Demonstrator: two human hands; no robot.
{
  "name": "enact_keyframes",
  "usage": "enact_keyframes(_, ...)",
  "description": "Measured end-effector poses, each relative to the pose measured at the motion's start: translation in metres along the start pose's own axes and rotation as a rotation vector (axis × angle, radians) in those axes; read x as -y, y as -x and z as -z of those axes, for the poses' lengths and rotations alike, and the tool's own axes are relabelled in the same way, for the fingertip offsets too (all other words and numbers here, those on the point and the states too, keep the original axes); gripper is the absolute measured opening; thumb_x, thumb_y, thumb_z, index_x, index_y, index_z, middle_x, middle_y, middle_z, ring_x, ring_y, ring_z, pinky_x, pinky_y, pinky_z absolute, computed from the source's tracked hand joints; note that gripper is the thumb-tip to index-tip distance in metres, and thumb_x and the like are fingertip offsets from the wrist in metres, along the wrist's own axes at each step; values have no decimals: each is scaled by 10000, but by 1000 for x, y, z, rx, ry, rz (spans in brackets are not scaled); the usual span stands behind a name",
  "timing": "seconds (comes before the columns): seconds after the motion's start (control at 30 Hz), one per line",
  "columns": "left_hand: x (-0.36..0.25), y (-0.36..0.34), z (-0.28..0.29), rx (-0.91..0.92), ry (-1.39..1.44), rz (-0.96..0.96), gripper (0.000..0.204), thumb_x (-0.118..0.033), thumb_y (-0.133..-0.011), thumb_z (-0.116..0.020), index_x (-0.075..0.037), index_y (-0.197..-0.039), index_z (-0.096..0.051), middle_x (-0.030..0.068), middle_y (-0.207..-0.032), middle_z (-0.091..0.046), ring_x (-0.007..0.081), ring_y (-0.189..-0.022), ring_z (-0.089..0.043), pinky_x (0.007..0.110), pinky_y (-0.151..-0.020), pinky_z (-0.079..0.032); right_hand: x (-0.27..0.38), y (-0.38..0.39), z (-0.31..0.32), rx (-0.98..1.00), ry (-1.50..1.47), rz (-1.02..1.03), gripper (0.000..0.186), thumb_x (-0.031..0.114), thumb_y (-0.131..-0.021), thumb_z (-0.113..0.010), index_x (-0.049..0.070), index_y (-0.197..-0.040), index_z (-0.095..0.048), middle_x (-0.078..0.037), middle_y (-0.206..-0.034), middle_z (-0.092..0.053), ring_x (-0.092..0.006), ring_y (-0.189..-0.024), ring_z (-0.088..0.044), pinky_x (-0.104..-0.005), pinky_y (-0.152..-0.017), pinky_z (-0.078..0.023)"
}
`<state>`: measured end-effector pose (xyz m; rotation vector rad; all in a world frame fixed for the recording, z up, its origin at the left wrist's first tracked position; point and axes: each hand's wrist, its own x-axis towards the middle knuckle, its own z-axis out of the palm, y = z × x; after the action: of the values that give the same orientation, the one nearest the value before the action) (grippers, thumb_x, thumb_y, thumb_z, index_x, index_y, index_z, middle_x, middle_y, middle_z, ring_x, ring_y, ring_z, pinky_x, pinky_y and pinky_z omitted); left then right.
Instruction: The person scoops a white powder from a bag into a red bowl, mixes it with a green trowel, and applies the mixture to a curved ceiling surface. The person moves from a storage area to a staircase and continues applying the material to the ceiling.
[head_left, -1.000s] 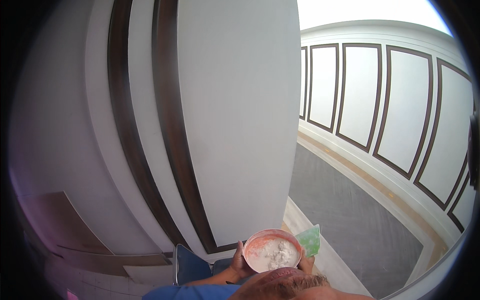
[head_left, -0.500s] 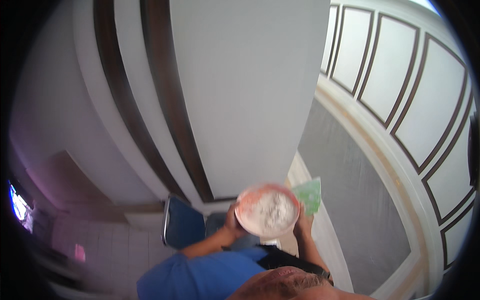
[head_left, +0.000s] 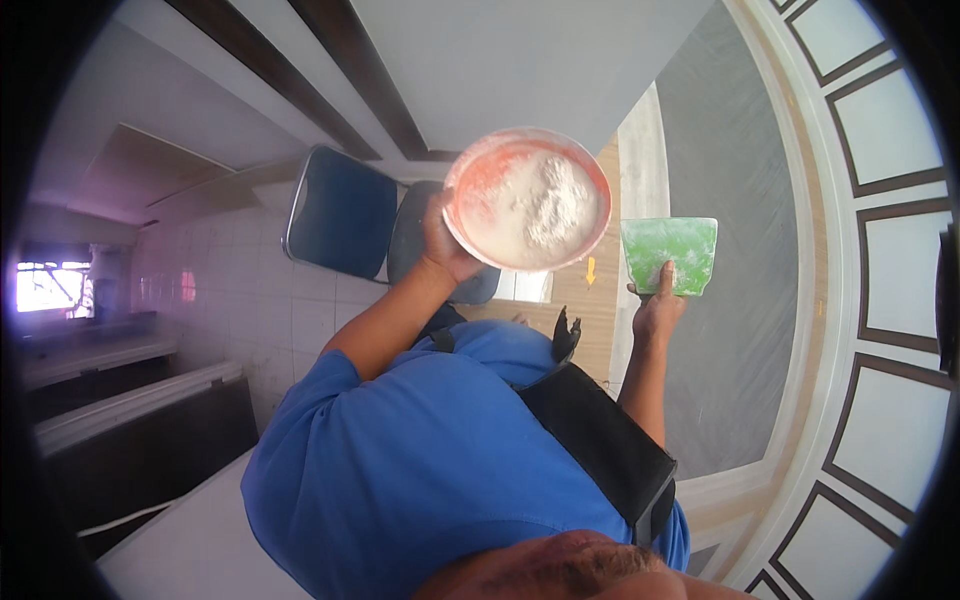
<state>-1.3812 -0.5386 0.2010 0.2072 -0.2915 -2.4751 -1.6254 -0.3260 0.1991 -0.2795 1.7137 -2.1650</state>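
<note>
The left hand (head_left: 440, 245) grips the orange-red bowl (head_left: 480, 182) alone, thumb side at the wall; its fingers underneath are hidden. The bowl is held out in front of the person, above the blue chair (head_left: 345, 212) and the floor, with white powder (head_left: 562, 205) heaped off-centre, toward the side away from that hand. This lopsided load could tip the bowl outward if the grip slackened, spilling pale slurry on the chair or floor. The right hand (head_left: 657, 308) is closed on the green flat scraper (head_left: 695, 245), thumb pressed on its face, well apart from the bowl. White residue on the scraper might make it slip, or shed crumbs.
</note>
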Motion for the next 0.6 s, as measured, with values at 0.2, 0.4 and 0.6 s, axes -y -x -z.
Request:
enact_keyframes(0.2, 27, -22, 34, -98, 0, -170, 774, -501, -800, -643, -75, -1432, -505, 173, -1452, -529, 368, -1325, -512, 556, -1128, -396, -53, -52, 63, -59, -19, -102, 383, 273, -995, -652, 22, -1258, -530, -109, -1116, -650, -222, -869, -679, -349, -534, -557)
enact_keyframes(0.4, 46, -33, 61, -201, -9, -262, 784, -534, -819, -608, -98, -1457, -477, 150, -1472, -497, 368, -1352, -472, 562, -1128, -381, -88, -89, 91, -80, 20, -142, 392, 272, -993, -655, 26, -1269, -524, -115, -1113, -656, -220, -861, -681, -356, -522, -552)
enact_keyframes(0.6, 30, -10, 33, -211, -12, -222, 750, -517, -813, -640, -111, -1431, -517, 142, -1466, -525, 358, -1346, -492, 564, -1130, -381, -50, -79, 71, -21, 35, -117, 360, 228, -967, -693, 3, -1213, -557, -127, -1093, -643, -214, -822, -677, -324, -469, -549)
